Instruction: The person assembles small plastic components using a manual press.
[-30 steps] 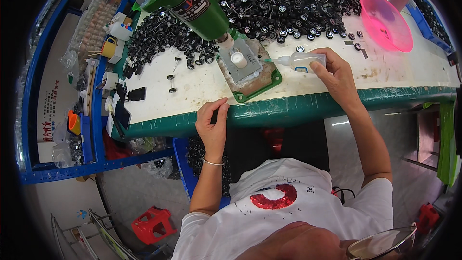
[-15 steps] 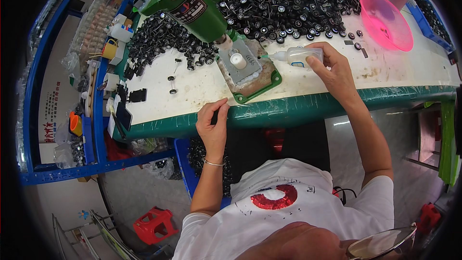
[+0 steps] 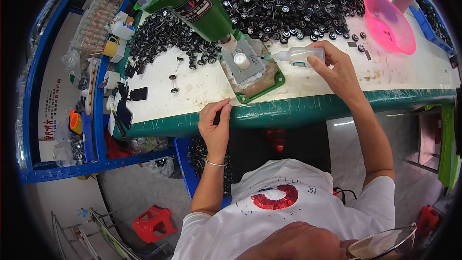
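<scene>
**Clear squeeze bottle being held up to a green bench press, hands well apart**

So a clear squeeze bottle (image 3: 298,57) is being gripped in the right hand (image 3: 339,70), right of centre in the upper half of the frame. Fingers and thumb are being kept closed around its body, and its thin nozzle is being pointed left at a grey plate (image 3: 251,70). Whether the plate is being touched by the tip can't be told from here.

The left hand (image 3: 215,118) is being rested near the bench edge, around the middle of the frame, loosely curled with thumb and forefinger close together. If something tiny is being pinched there, it can't be made out.

A short white cylinder (image 3: 241,60) is being supported on the grey plate, with the green press (image 3: 202,9) looming from the top centre. Most of the upper middle is being taken up by a massive heap of black toy wheels (image 3: 298,9) on axles. A pink bowl (image 3: 390,26) is being kept at upper right, and one loose wheel pair (image 3: 173,84) is being left on the white bench top (image 3: 308,82), left of centre. The left side is being filled by a blue rack (image 3: 98,115).
</scene>
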The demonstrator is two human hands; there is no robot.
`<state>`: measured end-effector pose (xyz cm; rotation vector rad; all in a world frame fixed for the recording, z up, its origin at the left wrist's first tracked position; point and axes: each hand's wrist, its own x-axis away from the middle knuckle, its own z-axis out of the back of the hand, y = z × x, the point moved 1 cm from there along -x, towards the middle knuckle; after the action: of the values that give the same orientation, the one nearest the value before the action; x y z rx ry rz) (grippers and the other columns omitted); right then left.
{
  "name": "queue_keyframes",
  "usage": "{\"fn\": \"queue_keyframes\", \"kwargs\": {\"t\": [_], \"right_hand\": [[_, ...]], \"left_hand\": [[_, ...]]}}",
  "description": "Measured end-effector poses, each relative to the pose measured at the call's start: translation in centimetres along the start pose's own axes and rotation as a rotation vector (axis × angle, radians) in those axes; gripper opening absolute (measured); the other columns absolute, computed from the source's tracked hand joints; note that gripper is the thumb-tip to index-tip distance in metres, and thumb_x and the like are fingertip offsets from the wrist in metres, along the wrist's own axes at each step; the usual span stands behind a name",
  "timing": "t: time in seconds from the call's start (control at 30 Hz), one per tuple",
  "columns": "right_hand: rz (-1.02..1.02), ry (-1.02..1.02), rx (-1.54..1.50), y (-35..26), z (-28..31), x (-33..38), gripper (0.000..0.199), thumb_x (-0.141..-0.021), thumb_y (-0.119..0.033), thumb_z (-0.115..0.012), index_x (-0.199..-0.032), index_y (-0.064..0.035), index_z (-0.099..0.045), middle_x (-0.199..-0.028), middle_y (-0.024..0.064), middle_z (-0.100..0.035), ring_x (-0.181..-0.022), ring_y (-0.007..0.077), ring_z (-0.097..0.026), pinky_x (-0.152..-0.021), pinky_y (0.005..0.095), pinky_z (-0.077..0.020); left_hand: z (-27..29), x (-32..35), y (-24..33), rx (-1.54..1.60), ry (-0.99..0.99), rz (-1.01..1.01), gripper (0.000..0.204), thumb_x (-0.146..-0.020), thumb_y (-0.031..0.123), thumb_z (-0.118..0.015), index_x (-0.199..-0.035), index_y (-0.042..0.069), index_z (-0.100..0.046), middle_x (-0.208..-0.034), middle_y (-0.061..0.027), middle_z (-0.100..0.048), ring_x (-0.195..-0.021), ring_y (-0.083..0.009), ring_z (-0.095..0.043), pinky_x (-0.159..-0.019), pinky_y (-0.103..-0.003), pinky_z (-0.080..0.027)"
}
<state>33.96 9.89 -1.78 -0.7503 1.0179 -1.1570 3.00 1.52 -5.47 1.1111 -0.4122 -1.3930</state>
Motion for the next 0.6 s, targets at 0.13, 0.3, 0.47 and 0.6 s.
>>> {"fn": "queue_keyframes", "kwargs": {"t": [0.13,0.3,0.47,0.6], "right_hand": [[0.000,0.026,0.001,-0.3,-0.1,-0.3,0.033,-0.089,-0.025,-0.066,-0.110,-0.0004,-0.064,-0.073,0.0036,-0.058,-0.063,0.0091,-0.049,-0.058,0.0255,-0.0421],[0.018,0.023,0.000,-0.9,0.0,-0.4,0.032,-0.088,-0.025,-0.066,-0.109,-0.0006,-0.064,-0.071,0.0034,-0.057,-0.062,0.0086,-0.048,-0.057,0.0257,-0.0415],[0.007,-0.014,0.064,-1.2,0.6,-0.7,0.034,-0.088,-0.026,-0.066,-0.110,-0.0006,-0.064,-0.071,0.0035,-0.057,-0.062,0.0088,-0.049,-0.058,0.0259,-0.0424],[0.019,0.058,-0.005,-0.8,0.3,-1.0,0.034,-0.088,-0.026,-0.066,-0.111,-0.0006,-0.064,-0.072,0.0042,-0.058,-0.063,0.0094,-0.050,-0.058,0.0261,-0.0430]], "left_hand": [[0.0,-0.1,0.0,0.003,-0.005,-0.007,0.011,-0.086,0.007,-0.071,-0.097,0.004,-0.074,-0.084,-0.0054,-0.067,-0.082,-0.0181,-0.060,-0.082,-0.029,-0.046],[-0.1,-0.2,0.1,-0.004,-0.005,-0.008,0.011,-0.086,0.007,-0.071,-0.096,0.004,-0.074,-0.083,-0.0056,-0.067,-0.081,-0.0183,-0.060,-0.082,-0.029,-0.046],[0.0,-0.3,0.4,-0.022,-0.020,-0.019,0.011,-0.086,0.007,-0.071,-0.096,0.004,-0.074,-0.082,-0.0058,-0.067,-0.080,-0.0184,-0.060,-0.080,-0.029,-0.045],[-0.2,-0.3,0.4,-0.012,-0.009,-0.031,0.011,-0.086,0.007,-0.071,-0.096,0.004,-0.074,-0.081,-0.0061,-0.066,-0.079,-0.0186,-0.060,-0.080,-0.029,-0.045]]}}
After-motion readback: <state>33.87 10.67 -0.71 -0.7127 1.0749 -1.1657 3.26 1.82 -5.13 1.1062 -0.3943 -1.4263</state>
